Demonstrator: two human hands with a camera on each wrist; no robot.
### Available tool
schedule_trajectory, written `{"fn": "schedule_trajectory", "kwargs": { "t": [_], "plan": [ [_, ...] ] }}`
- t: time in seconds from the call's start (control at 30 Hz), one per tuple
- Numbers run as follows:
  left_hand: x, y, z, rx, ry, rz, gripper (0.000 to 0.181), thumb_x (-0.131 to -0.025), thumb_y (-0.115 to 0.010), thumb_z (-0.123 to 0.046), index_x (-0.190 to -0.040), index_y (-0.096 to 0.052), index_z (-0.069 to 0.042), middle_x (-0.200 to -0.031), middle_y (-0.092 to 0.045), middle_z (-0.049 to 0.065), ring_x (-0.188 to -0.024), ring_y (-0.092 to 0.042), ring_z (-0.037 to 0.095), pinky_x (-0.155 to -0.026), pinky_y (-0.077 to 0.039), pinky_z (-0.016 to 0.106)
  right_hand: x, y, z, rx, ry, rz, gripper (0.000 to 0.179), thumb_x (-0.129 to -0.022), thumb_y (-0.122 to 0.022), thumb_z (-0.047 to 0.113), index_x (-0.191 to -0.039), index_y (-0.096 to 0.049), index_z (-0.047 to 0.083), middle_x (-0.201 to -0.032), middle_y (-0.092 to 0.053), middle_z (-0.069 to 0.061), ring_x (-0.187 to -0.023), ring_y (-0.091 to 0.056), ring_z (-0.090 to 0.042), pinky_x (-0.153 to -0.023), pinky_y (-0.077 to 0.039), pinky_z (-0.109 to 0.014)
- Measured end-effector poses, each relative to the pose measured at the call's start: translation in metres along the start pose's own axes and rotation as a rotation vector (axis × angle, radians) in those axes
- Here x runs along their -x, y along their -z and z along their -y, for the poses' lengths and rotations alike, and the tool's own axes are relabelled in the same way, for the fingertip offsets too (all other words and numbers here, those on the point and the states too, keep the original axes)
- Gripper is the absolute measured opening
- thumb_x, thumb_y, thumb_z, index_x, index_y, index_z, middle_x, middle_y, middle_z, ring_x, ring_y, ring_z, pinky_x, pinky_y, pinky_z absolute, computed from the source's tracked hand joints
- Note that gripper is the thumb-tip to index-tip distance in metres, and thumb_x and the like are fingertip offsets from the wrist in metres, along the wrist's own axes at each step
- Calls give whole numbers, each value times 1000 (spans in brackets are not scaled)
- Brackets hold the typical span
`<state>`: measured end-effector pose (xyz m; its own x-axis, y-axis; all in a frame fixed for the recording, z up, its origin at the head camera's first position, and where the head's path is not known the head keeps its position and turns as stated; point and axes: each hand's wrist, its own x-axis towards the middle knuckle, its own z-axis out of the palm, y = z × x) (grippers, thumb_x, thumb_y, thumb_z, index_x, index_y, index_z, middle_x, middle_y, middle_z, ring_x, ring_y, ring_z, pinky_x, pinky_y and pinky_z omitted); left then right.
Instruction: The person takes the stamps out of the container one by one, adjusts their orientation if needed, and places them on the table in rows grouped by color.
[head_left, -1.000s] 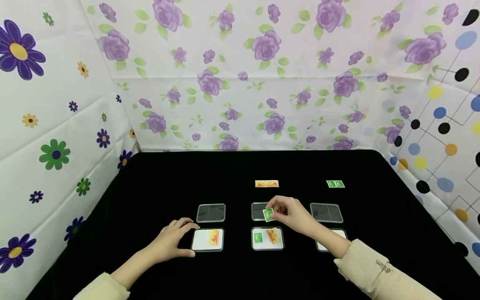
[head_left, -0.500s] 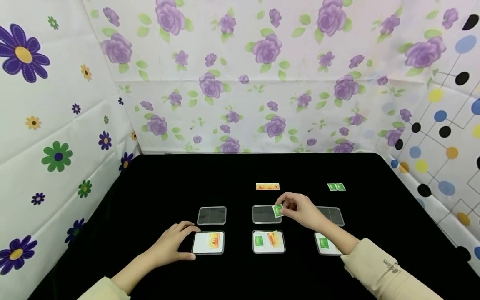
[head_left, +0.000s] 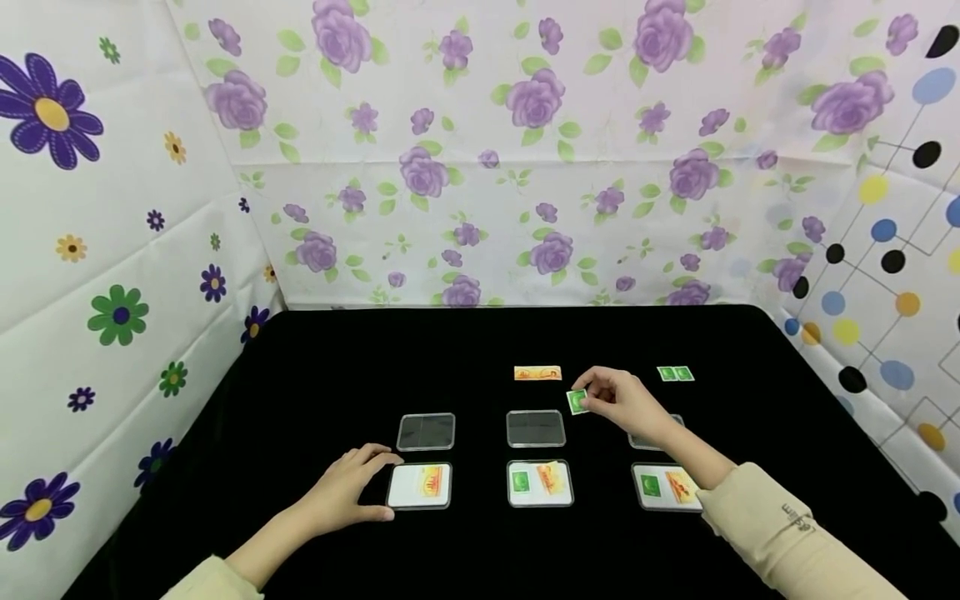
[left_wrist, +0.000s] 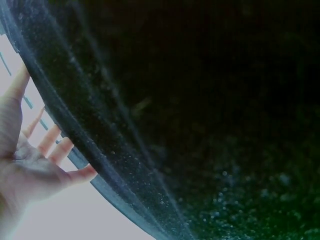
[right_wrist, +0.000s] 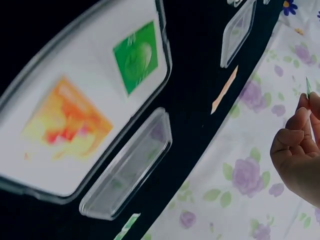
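Note:
My right hand [head_left: 624, 405] pinches a small white-edged green stamp [head_left: 576, 402] between thumb and fingers, above the cloth to the right of the middle transparent lid [head_left: 536, 429]. In the right wrist view the stamp [right_wrist: 308, 86] appears nearly edge-on. My left hand [head_left: 347, 490] lies beside the left case [head_left: 401, 486], its thumb and fingertips spread at the case's left edge; whether they touch it cannot be told. An orange stamp [head_left: 431, 481] is in that case. The middle case [head_left: 539, 499] bears a green stamp [head_left: 521, 482] and a tilted orange one [head_left: 550, 478].
The right case [head_left: 663, 504] also has a green and an orange stamp. A left transparent lid [head_left: 426, 432] and a partly hidden right lid [head_left: 647, 441] lie behind the cases. Farther back are an orange strip [head_left: 537, 373] and a green pair [head_left: 675, 374]. Patterned cloth walls surround the black table.
My right hand has carried the green stamp rightward and back, from over the middle lid to beyond its right side. The right case has come into fuller view. My left hand has stayed put.

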<state>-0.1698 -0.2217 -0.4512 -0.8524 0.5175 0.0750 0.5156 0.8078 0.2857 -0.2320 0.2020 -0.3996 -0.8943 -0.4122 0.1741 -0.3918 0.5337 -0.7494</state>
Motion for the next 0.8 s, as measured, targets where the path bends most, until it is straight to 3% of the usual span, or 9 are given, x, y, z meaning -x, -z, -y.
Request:
{"fn": "schedule_trajectory", "kwargs": {
  "t": [0.33,0.63,0.8],
  "plan": [
    [0,1,0,-5,2,-11,68,-69,-79,-39,-127,-54,-13,-128,-53,13,-111,-54,35,-88,-44,60,-13,30,-9,35,79,-12,16,-87,-64,1,-102,-62,0,-76,-60,-9,-57,-47,-7,-54,-41,-22],
    [1,-2,1,2,10,-5,68,-68,-80,-40,-126,-54,-15,-128,-53,12,-110,-54,35,-86,-44,61,-18,54,-20,72,49,16,15,-89,-62,4,-104,-62,1,-78,-61,-9,-59,-52,-17,-55,-43,-24],
    [0,-1,0,11,21,-1,69,-67,-80,-40,-125,-54,-15,-128,-53,12,-111,-53,35,-86,-44,61,-17,65,-30,79,40,29,16,-90,-61,5,-105,-62,0,-80,-62,-11,-59,-52,-10,-56,-43,-24]
  ]
}}
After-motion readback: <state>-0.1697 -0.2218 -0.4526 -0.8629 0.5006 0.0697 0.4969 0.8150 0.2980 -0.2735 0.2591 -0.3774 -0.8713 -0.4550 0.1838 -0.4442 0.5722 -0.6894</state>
